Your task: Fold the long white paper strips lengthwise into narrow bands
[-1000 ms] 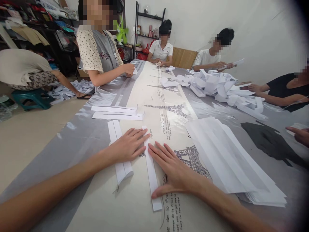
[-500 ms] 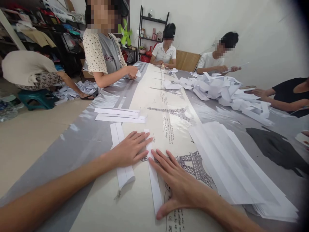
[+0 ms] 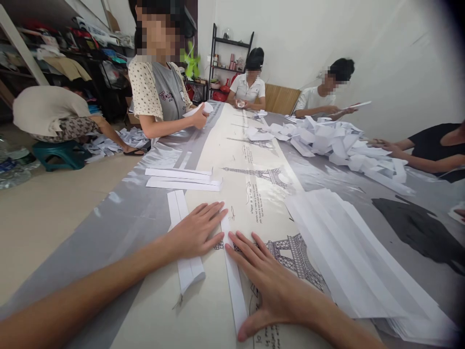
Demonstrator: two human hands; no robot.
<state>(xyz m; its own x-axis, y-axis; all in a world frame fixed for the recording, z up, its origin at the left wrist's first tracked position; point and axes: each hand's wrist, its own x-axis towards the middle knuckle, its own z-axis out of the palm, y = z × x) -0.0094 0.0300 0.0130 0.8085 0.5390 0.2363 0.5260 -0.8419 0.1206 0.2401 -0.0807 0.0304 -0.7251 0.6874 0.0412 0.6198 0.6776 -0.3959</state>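
Both my hands rest flat on a narrow folded strip of white paper that runs lengthwise on the table. My left hand has its fingers stretched over the strip's far end, and its palm covers part of a wider folded paper lying to the left. Fingers spread, my right hand touches the strip's right edge, with the thumb near its close end. Two more folded strips lie crosswise beyond my left hand. A stack of white paper sheets sits to the right of my right hand.
A patterned cloth covers the table's middle. A heap of folded papers and a dark flat item lie to the right. Several people sit or stand around; one person at the left handles paper. Another crouches on a green stool.
My hands stay nearly in place on the strip. The view has tilted slightly upward. The person standing at the left now holds a larger curled paper.
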